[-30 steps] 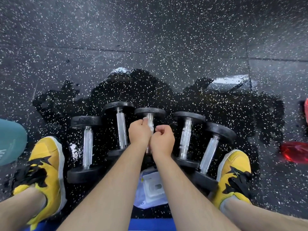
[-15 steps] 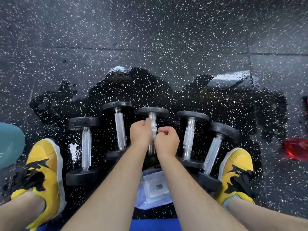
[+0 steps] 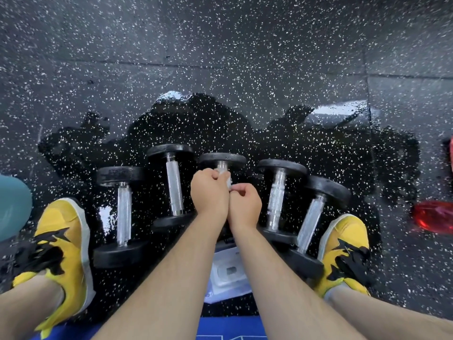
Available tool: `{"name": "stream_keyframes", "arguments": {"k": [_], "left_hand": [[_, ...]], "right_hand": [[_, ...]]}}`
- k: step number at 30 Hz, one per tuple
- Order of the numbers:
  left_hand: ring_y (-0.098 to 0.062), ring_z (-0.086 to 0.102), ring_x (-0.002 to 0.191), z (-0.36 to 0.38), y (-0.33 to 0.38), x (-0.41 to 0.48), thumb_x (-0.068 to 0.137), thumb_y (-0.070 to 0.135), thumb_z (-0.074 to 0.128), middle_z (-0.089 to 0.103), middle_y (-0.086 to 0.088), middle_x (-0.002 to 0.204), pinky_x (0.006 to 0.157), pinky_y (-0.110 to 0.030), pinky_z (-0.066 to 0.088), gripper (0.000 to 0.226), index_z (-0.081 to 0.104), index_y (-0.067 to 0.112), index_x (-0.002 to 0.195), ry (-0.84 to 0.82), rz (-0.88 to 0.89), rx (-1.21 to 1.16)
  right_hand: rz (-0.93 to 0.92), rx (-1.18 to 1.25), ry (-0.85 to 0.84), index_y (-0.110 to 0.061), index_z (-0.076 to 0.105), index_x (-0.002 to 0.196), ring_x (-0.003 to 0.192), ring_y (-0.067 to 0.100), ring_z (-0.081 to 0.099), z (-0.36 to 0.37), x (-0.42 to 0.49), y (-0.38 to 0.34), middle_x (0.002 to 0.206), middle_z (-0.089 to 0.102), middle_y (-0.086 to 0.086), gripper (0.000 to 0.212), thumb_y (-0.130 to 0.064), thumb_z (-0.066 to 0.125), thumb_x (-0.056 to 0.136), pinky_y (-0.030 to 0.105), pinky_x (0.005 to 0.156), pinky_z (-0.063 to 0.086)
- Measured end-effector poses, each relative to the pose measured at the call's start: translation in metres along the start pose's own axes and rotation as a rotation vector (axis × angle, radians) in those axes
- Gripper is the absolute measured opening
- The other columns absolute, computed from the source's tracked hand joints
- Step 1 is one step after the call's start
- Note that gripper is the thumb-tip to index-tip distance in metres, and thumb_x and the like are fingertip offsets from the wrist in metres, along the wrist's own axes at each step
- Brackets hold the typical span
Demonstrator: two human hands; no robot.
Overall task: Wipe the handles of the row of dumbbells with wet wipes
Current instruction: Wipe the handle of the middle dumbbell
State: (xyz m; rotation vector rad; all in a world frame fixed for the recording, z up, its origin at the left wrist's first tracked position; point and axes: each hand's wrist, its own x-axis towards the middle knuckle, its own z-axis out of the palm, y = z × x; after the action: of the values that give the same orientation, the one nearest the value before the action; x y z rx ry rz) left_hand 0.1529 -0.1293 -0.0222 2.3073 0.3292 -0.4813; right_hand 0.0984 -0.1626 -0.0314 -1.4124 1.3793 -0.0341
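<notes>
left hand (image 3: pixel 209 192) and right hand (image 3: pixel 245 202) clench a wipe (image 3: pixel 226 179) round the middle dumbbell (image 3: pixel 221 159), pointing straight away.

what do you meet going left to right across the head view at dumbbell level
teal object, left shoe, first dumbbell, second dumbbell, left hand, wet wipe, right hand, fourth dumbbell, fifth dumbbell, right shoe, red object
</notes>
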Motion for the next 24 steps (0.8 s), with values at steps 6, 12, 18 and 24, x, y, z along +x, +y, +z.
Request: {"name": "stream_keyframes", "arguments": {"k": [6,12,18,24], "left_hand": [[-0.016,0.042,0.054,-0.004,0.008,0.014,0.088,0.031,0.071,0.045,0.006,0.054,0.047,-0.028,0.025,0.048,0.043,0.016,0.052,-0.028,-0.021,0.040],[-0.015,0.038,0.052,-0.011,-0.005,-0.003,0.089,0.026,0.068,0.046,0.001,0.053,0.048,-0.031,0.030,0.046,0.042,0.013,0.053,-0.043,0.030,0.034],[-0.013,0.044,0.052,-0.012,-0.001,0.005,0.092,0.031,0.067,0.054,-0.001,0.057,0.048,-0.030,0.030,0.043,0.053,0.009,0.058,-0.052,0.013,0.020],[-0.009,0.040,0.050,-0.012,-0.008,0.008,0.090,0.028,0.068,0.046,0.010,0.054,0.049,-0.028,0.026,0.046,0.043,0.019,0.052,-0.079,-0.002,-0.032]], "right_hand": [[0.031,0.032,0.026,-0.015,0.067,0.074,0.080,0.017,0.063,0.003,-0.004,-0.003,0.080,0.069,-0.005,0.018,-0.007,0.052,0.080,0.033,0.070,0.051],[0.036,0.036,0.024,-0.008,0.067,0.074,0.071,0.015,0.057,0.001,-0.006,-0.004,0.079,0.069,0.000,0.018,-0.007,0.051,0.081,0.031,0.063,0.045],[0.025,0.031,0.014,-0.009,0.062,0.069,0.069,0.013,0.054,0.002,-0.009,-0.005,0.076,0.066,0.000,0.015,-0.008,0.053,0.082,0.027,0.059,0.041],[0.017,0.046,0.022,-0.016,0.047,0.058,0.062,0.014,0.046,0.003,-0.010,-0.005,0.068,0.056,0.000,0.024,-0.011,0.055,0.080,0.033,0.060,0.040]]}}
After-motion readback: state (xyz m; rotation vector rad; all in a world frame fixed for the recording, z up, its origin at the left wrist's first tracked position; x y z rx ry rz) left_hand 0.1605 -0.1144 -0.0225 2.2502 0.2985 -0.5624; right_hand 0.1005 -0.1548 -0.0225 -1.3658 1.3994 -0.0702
